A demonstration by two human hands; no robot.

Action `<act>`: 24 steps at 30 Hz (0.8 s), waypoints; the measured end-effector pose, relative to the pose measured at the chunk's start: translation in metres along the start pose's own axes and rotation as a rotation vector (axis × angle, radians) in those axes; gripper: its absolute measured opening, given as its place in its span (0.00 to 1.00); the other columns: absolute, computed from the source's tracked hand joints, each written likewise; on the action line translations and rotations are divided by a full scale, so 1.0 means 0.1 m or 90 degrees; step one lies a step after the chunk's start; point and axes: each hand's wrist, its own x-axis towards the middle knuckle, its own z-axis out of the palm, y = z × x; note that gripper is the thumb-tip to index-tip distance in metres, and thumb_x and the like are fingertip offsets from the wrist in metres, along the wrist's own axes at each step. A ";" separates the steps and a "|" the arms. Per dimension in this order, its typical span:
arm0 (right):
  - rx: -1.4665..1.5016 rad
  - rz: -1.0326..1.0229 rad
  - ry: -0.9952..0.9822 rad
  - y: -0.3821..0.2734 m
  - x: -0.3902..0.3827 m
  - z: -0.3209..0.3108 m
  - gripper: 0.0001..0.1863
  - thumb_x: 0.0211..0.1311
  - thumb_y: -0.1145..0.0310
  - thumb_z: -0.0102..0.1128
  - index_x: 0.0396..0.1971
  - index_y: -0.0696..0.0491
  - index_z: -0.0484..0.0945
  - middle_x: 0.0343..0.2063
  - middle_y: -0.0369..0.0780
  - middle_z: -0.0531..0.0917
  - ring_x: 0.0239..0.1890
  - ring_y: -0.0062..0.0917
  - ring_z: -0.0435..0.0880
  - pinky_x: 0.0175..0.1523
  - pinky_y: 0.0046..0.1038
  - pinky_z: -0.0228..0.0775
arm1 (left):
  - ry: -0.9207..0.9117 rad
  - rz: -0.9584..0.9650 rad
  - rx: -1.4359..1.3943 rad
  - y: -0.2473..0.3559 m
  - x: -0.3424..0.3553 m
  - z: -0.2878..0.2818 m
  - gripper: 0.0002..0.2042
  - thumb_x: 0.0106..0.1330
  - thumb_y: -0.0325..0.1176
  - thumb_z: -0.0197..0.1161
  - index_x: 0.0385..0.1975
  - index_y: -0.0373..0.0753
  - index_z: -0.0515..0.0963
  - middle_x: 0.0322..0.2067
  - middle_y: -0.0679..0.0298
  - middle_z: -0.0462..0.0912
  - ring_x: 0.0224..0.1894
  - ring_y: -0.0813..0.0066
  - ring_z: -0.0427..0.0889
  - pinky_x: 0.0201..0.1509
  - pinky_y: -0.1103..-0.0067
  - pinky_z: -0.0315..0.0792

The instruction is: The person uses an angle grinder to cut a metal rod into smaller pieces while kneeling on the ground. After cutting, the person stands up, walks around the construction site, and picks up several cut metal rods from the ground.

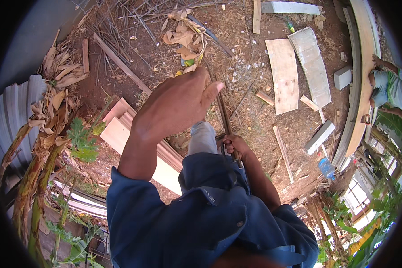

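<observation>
Both hands close on one long, thin dark rod [224, 117] that stands nearly upright in front of the person. The left hand [178, 100] is raised high and wraps its upper part, knuckles toward the camera, thumb stretched across to the right; the fingers are hidden behind the hand, so how tightly they close cannot be told. The right hand [235, 146] is fisted around the rod lower down, just above the knee.

By its slim, straight line the rod looks stiff and fairly light, likely a cane or a metal bar; which one I cannot tell. Two spaced grips like these suit it, since a single hold would let the long end swing.

Left forearm rises steeply out of a blue sleeve [134, 201]; the right arm is bent and kept low. Stacked pale boards [120, 127] lie just left of the leg on the littered earth.
</observation>
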 end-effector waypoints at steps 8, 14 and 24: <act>0.022 0.033 0.074 0.34 -0.20 -0.41 0.07 0.65 0.72 0.49 0.26 0.51 0.64 0.16 0.31 0.65 0.13 0.14 0.61 0.15 0.19 0.54 | -0.318 0.156 0.142 2.27 -0.40 -0.38 0.12 0.62 0.38 0.60 0.31 0.33 0.77 0.18 0.53 0.80 0.22 0.56 0.82 0.28 0.56 0.74; -0.012 0.040 0.126 0.60 -0.31 -0.81 0.06 0.65 0.71 0.47 0.28 0.54 0.66 0.14 0.33 0.66 0.12 0.17 0.62 0.16 0.23 0.56 | -0.438 0.353 0.091 2.20 -0.62 0.64 0.09 0.49 0.34 0.66 0.22 0.35 0.83 0.22 0.55 0.84 0.27 0.62 0.85 0.31 0.60 0.78; -0.183 -0.007 0.121 0.97 -0.32 -1.50 0.08 0.61 0.74 0.48 0.22 0.54 0.69 0.13 0.33 0.67 0.13 0.19 0.64 0.20 0.24 0.59 | 0.350 -0.788 -0.547 -2.37 -1.43 2.78 0.16 0.69 0.44 0.52 0.46 0.38 0.72 0.35 0.57 0.80 0.26 0.63 0.82 0.27 0.71 0.78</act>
